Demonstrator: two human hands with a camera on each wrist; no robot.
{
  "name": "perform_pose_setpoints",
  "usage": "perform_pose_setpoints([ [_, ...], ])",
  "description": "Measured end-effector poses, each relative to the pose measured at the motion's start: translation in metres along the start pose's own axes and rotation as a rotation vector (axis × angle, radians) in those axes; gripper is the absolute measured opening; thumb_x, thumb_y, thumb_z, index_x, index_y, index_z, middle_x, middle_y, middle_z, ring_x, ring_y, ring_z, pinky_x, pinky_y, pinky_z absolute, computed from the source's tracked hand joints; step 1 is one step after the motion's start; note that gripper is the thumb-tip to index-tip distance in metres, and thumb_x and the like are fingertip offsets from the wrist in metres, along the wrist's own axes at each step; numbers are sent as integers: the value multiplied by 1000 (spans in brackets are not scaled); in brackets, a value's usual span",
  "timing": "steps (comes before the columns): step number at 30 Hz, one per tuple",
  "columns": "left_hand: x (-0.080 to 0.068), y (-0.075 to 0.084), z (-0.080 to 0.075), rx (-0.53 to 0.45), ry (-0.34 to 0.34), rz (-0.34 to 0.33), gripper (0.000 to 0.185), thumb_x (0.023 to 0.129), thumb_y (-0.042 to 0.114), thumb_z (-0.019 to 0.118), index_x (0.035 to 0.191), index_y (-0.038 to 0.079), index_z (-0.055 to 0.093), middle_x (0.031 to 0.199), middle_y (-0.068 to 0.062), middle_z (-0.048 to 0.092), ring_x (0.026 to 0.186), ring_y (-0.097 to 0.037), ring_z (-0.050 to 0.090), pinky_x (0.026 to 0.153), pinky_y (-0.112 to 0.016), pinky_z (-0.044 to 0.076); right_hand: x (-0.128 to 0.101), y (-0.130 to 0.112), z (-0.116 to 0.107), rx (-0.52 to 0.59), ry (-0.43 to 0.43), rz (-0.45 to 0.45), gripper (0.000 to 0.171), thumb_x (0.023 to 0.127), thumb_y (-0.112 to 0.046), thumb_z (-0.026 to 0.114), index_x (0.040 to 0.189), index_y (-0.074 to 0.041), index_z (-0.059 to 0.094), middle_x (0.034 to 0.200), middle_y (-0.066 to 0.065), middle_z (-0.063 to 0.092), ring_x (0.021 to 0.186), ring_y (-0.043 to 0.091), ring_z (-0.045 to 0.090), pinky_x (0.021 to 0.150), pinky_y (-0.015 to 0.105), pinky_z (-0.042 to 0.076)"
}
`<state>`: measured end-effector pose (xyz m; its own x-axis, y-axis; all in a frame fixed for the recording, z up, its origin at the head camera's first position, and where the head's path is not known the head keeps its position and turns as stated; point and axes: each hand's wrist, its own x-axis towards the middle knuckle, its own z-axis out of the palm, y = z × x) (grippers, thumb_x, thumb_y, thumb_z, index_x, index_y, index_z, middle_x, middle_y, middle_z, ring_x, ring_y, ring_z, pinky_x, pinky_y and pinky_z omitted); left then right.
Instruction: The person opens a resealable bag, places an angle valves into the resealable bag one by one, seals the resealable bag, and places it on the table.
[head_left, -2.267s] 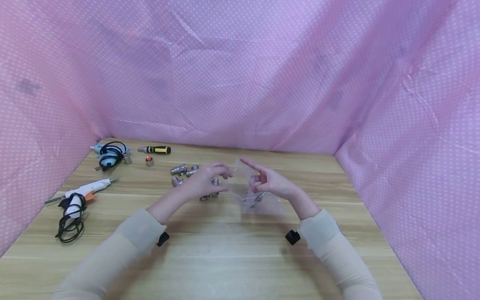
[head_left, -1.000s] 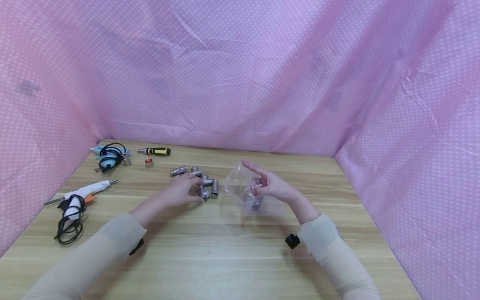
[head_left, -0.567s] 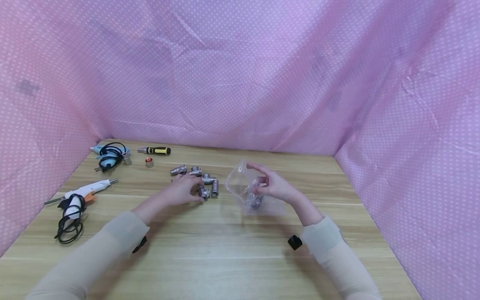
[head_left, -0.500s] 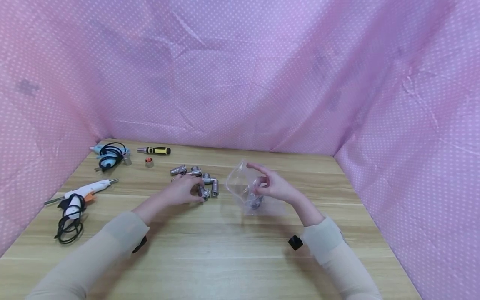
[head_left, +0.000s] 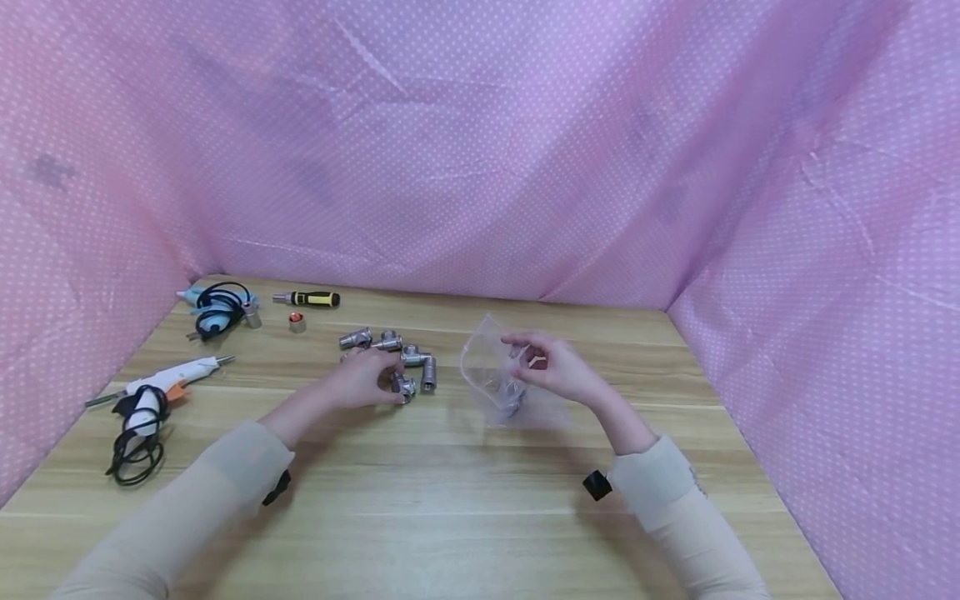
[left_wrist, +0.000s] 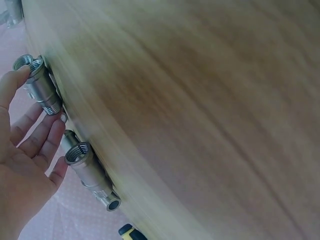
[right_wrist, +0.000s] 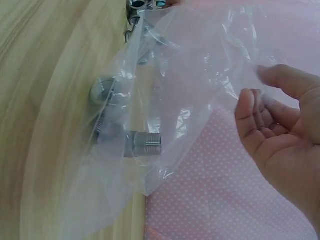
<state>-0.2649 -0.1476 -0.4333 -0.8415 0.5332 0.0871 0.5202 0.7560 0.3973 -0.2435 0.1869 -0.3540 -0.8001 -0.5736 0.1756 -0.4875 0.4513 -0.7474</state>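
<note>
Several silver threaded pipe fittings [head_left: 408, 367] lie in a loose cluster on the wooden table [head_left: 450, 500]. My left hand [head_left: 372, 377] rests at the cluster. In the left wrist view the left hand [left_wrist: 25, 150] has fairly straight fingers, with thumb and fingertips touching one fitting [left_wrist: 42, 90]; a second fitting [left_wrist: 87, 172] lies beside it. My right hand [head_left: 555, 369] pinches the upper edge of a clear plastic bag [head_left: 491, 371] and holds it up off the table. A few fittings [right_wrist: 142, 144] sit in the bag's bottom, seen through the film [right_wrist: 190, 75] near the right hand [right_wrist: 275, 130].
At the left lie a white glue gun [head_left: 161, 383] with a black cord, a blue glue gun [head_left: 217, 304], a yellow-and-black screwdriver [head_left: 311, 298] and a small copper ring [head_left: 297, 322]. Pink dotted cloth [head_left: 480, 150] walls the table on three sides.
My left hand drew back from the bag to the fittings on the table. My right hand kept the bag and lifted its edge a little higher.
</note>
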Motion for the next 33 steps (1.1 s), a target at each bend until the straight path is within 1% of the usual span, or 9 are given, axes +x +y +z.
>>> perform_pose_setpoints([
  [4,-2,-1,-2,-4,1,-2,41,72,38,79,101,13,66,90,5,66,87,-17,55,89,-46,36,-1,-12,0,26,32,-36,39,84,6,64,121,13,54,99,23,60,85,24,60,71,31,56],
  [8,-3,-2,-3,-15,12,3,41,71,38,79,102,13,66,93,5,66,90,-18,56,91,-47,37,1,-12,2,59,38,-34,37,84,6,63,120,12,56,97,23,60,76,24,62,60,29,57],
  [10,-3,-2,-4,-41,22,2,42,72,37,80,103,12,66,93,5,66,89,-17,58,90,-44,42,2,-16,2,88,35,-15,37,84,8,63,120,12,56,97,23,59,71,25,62,56,27,56],
  [13,-3,0,-10,-85,47,0,43,72,33,80,106,10,65,94,4,65,87,-15,59,82,-38,50,4,-14,2,143,23,-8,39,84,10,62,122,12,55,98,25,58,65,20,60,52,24,54],
  [16,-3,4,-18,-133,73,-1,42,73,30,79,106,9,65,92,3,65,84,-15,59,75,-34,53,5,-13,1,188,6,-5,47,83,12,61,129,12,48,109,27,56,63,14,58,52,21,52],
  [20,-2,10,-28,-185,97,-4,43,74,29,78,109,8,64,96,2,65,87,-17,59,79,-37,53,6,-13,1,217,-20,8,59,83,12,60,138,9,38,131,25,49,65,8,55,53,18,50],
  [26,1,22,-42,-240,137,14,45,75,29,78,111,7,62,100,-1,65,90,-21,61,81,-43,54,10,-7,2,238,-45,28,68,84,12,59,144,3,30,146,26,32,65,8,57,55,20,52],
  [30,2,34,-51,-262,168,44,42,75,27,78,109,8,61,99,-2,65,87,-22,62,79,-42,54,15,6,5,259,-44,32,72,85,10,60,148,-4,26,155,16,22,59,11,57,54,24,54],
  [33,3,41,-56,-252,188,63,43,75,27,79,110,9,61,100,-1,65,88,-23,63,78,-39,54,17,13,6,279,-45,47,74,85,6,62,149,-11,27,155,8,25,58,11,56,54,26,54],
])
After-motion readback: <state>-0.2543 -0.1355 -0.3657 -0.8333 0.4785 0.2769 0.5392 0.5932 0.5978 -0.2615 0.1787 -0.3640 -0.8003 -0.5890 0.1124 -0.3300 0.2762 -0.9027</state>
